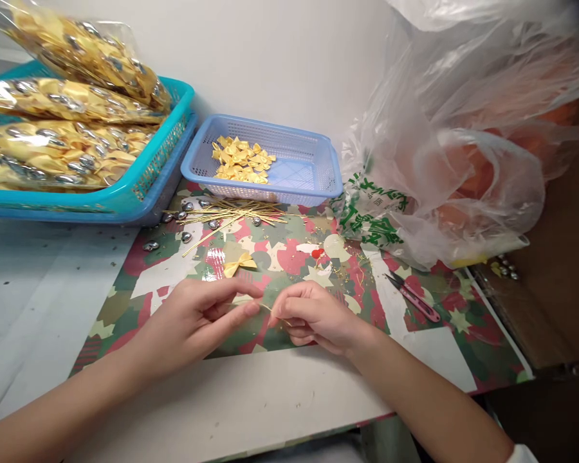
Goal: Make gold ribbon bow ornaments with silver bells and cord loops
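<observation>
A thin gold cord [266, 308] stretches between my two hands, low over the table's near part. My left hand [205, 315] has it at the thumb and fingertips. At the cord's other side my right hand [313, 315] pinches it, fingers curled; the cord's ends are partly hidden by the fingers. Just beyond my left hand lies a yellow ribbon bow [240, 263]. Farther back is a loose bundle of gold cords [241, 212], with several silver heart-like beads [186, 237] around it.
A blue basket [335, 170] holds small yellow bows. At left, a turquoise basket [178, 116] carries bags of bows and silver beads. Pink-handled thread snips [417, 302] and a small red item [317, 253] lie on the patterned tabletop. A large plastic bag [434, 148] bulges at right.
</observation>
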`<state>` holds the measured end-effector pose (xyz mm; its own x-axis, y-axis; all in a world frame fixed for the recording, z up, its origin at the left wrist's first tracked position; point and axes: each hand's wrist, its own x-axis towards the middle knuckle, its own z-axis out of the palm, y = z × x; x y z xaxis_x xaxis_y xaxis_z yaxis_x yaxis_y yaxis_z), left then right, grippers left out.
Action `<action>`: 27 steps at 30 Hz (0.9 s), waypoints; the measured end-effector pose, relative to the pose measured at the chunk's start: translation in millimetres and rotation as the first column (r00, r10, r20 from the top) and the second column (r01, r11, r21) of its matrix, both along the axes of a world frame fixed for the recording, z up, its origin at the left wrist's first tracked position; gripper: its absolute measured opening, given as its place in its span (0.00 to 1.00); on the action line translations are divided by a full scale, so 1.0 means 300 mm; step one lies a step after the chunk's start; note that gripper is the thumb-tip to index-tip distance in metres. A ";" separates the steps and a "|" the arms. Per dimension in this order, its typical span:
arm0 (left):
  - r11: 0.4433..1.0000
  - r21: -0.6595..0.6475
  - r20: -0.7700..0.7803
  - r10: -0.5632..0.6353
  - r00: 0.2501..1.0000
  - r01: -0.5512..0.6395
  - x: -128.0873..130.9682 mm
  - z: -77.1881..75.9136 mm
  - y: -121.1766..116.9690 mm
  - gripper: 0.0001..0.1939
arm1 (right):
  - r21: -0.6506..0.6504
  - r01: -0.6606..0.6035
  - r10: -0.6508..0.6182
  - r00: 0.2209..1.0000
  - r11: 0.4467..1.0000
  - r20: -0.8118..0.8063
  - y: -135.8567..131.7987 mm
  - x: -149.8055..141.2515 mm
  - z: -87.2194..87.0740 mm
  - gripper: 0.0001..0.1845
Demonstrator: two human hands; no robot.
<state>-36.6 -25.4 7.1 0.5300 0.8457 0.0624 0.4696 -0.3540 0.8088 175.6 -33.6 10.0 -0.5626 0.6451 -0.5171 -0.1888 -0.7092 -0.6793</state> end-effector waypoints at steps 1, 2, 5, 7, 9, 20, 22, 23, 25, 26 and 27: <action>0.998 0.004 -0.008 -0.057 0.998 0.057 -0.003 -0.001 0.001 0.10 | -0.002 0.000 0.000 1.000 1.000 0.003 0.000 -0.001 0.002 0.05; 0.995 0.007 -0.018 -0.097 0.995 0.097 -0.005 0.000 0.002 0.11 | -0.005 0.000 0.000 1.000 1.000 0.005 0.001 -0.001 0.003 0.05; 0.994 0.024 -0.018 -0.103 0.994 0.104 -0.004 0.009 0.006 0.17 | -0.011 -0.004 0.004 1.000 1.000 0.005 0.000 -0.001 0.005 0.05; 0.997 0.040 -0.014 -0.071 0.997 0.071 -0.003 0.020 0.011 0.19 | -0.013 -0.005 0.005 1.000 1.000 0.003 0.000 0.000 0.005 0.06; 0.997 0.047 -0.025 -0.056 0.998 0.057 -0.002 0.029 0.016 0.20 | -0.009 -0.008 0.008 1.000 1.000 -0.001 0.001 0.002 0.003 0.06; 0.987 -0.152 0.022 -0.048 0.999 0.051 0.003 0.034 0.022 0.23 | 0.001 -0.024 0.024 1.000 1.000 -0.001 0.000 0.003 -0.001 0.07; 0.987 -0.157 0.016 -0.018 1.000 0.020 0.005 0.031 0.020 0.23 | 0.004 -0.028 0.028 1.000 1.000 -0.004 -0.001 0.004 -0.002 0.07; 0.988 -0.155 0.014 0.001 1.000 0.002 0.005 0.030 0.020 0.23 | 0.003 -0.028 0.028 1.000 1.000 -0.005 -0.001 0.004 -0.002 0.07; 0.988 -0.148 0.010 0.037 0.999 -0.035 0.005 0.026 0.019 0.24 | -0.002 -0.025 0.025 1.000 1.000 -0.003 -0.001 0.005 -0.001 0.06; 0.988 -0.148 0.007 0.049 0.999 -0.047 0.005 0.025 0.019 0.24 | -0.005 -0.024 0.024 1.000 1.000 -0.001 0.000 0.005 0.000 0.06; 0.987 -0.153 0.003 0.057 0.998 -0.056 0.005 0.024 0.019 0.24 | -0.007 -0.025 0.025 1.000 1.000 0.002 0.000 0.005 0.001 0.06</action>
